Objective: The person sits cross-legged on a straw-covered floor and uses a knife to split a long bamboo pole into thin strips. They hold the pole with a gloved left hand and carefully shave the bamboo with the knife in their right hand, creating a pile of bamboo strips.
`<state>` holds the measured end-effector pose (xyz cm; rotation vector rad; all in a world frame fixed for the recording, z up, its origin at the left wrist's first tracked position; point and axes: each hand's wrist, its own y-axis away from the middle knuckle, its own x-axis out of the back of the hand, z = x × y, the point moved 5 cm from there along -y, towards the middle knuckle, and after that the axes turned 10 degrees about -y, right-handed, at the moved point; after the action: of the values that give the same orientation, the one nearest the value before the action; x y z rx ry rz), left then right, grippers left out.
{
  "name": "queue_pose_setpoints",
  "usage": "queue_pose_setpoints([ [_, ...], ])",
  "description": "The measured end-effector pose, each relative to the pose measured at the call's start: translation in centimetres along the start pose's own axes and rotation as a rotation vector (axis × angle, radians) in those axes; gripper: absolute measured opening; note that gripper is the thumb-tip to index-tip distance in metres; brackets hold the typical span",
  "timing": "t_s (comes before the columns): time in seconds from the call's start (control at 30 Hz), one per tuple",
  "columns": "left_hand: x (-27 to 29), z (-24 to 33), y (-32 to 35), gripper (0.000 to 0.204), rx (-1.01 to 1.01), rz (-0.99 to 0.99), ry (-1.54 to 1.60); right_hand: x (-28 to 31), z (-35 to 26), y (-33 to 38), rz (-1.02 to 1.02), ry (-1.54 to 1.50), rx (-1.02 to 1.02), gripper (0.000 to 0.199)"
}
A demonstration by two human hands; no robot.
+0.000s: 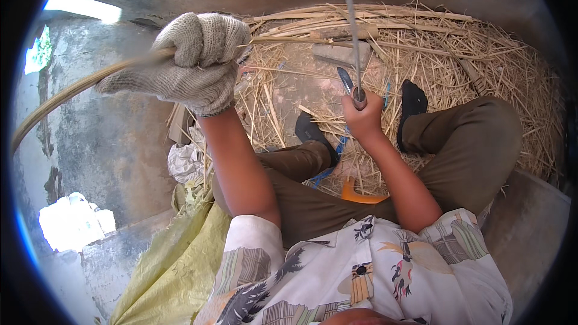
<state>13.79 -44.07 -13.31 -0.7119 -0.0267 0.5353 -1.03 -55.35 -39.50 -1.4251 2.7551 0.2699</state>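
My left hand [201, 60], in a knitted grey-white work glove, is closed round a long, bent cane-like strip [66, 93]. The strip curves down to the far left, and a thin, pale length comes out on the glove's right side. My bare right hand [365, 114] is closed on the handle of a long-bladed knife [354, 30]. Its narrow grey blade points up past the top edge, seen nearly edge-on. Blade and strip are apart. Just beyond that hand shows a small dark-blue tool [345, 78], partly hidden; I cannot tell its kind.
Straw-like shavings and split strips [433, 54] cover the floor round my feet. A grey block [340, 54] lies ahead. An orange curved piece [361, 192] is between my legs. At left are crumpled pale paper [185, 164], a yellow-green woven sack [180, 259] and a stained wall [102, 144].
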Motion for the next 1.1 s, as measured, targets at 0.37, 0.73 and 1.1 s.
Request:
queue_pose_setpoints([
  [0.37,0.7,-0.3,0.6,0.044,0.020,0.150,-0.055,-0.9,1.8,-0.5,-0.168,-0.406,-0.516,0.020],
  [0.73,-1.3,-0.4,-0.4,0.083,0.079,0.050,-0.001,-0.3,6.5,-0.7,-0.057,-0.137,-0.554,0.029],
  [1.1,-1.7,-1.1,-1.0,0.083,0.072,0.098,0.027,1.1,1.9,-1.2,0.119,-0.021,-0.181,0.028],
])
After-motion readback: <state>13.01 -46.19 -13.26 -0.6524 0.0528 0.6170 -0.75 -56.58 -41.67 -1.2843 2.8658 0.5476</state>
